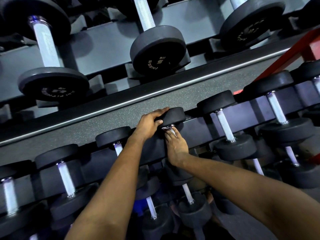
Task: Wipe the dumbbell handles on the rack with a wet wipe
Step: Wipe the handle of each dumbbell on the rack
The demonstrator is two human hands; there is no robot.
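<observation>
Under right hand (pixel 176 149), crumpled white wipe (pixel 168 130).

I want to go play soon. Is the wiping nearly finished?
Done: cannot tell; no handle looks visibly wiped. In hand: the left hand grips one dumbbell by its head while the right hand holds the wipe on its handle. Left: likely plenty, since many other handles line the rack, above too.
</observation>
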